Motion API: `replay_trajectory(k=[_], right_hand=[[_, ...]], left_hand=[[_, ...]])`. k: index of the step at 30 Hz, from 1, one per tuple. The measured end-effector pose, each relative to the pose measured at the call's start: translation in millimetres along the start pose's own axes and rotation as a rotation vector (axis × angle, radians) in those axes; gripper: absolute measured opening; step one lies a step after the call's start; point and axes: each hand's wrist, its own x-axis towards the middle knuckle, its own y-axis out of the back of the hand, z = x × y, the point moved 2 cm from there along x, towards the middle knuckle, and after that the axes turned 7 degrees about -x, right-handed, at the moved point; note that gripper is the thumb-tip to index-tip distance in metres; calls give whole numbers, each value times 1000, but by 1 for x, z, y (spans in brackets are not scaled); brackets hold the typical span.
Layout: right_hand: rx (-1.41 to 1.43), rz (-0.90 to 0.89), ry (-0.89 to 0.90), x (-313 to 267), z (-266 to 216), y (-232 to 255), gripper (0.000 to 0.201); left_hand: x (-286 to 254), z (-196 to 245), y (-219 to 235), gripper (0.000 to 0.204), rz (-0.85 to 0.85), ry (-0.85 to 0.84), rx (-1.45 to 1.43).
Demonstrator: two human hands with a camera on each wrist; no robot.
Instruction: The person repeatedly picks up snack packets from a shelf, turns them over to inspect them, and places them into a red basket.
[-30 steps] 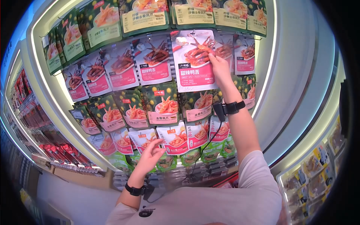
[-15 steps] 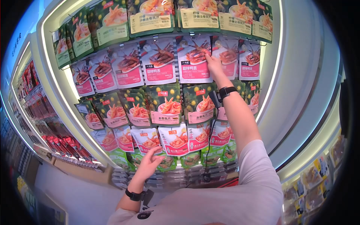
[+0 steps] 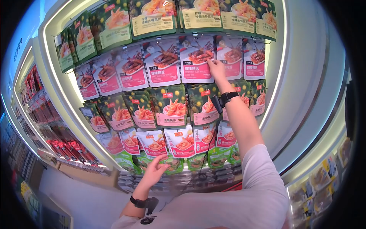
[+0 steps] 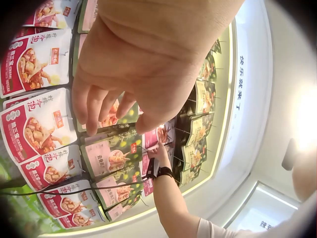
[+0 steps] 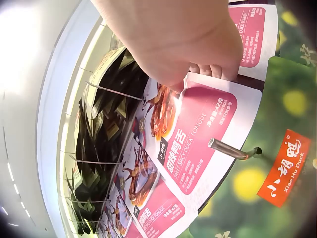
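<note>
A white and pink duck tongue pouch (image 3: 196, 68) hangs in the second row of a snack display. My right hand (image 3: 218, 70) pinches its right edge. In the right wrist view the thumb lies on the front of that pouch (image 5: 198, 119), and the other fingers curl at its edge, partly hidden. My left hand (image 3: 154, 171) is lower down, its fingers loosely bent and holding nothing. Behind it in the head view are white and pink chicken feet pouches (image 3: 181, 141) and green bags (image 3: 173, 165). The left wrist view shows that hand (image 4: 133, 69) in front of the pouches.
Green pouches (image 3: 202, 17) hang above, and dark green ones (image 3: 171, 107) hang below the duck tongue row. Metal hooks (image 5: 230, 150) stick out from the display. A black cable (image 3: 207, 154) runs down from the right wrist. Another rack of red packets (image 3: 68, 149) stands at left.
The duck tongue pouch has moved away from me, back into line with its row, with my right hand still at its edge. My left hand stays low, and the head view has shifted slightly.
</note>
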Motion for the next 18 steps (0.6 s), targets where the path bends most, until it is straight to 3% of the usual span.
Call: replay_trajectory(k=[3,8,10,15,18], right_hand=[[-22,-95,-80,-4,6,3,35],[-144,-9,-7,-18,33,15,39],[-91,-68,-151,-49,6,46,54],[327,-170,-284,-135,33,123,32],[422,-193,-630,-213,83,184,27]], left_hand=[[2,-1,-1,42,-14,12,10],[7,-4,-6,42,-37,60,19],[9,-12,-6,42,-75,77,43],[21,-28,-18,42,-128,150,40],[32,-38,-36,42,-168,252,55]])
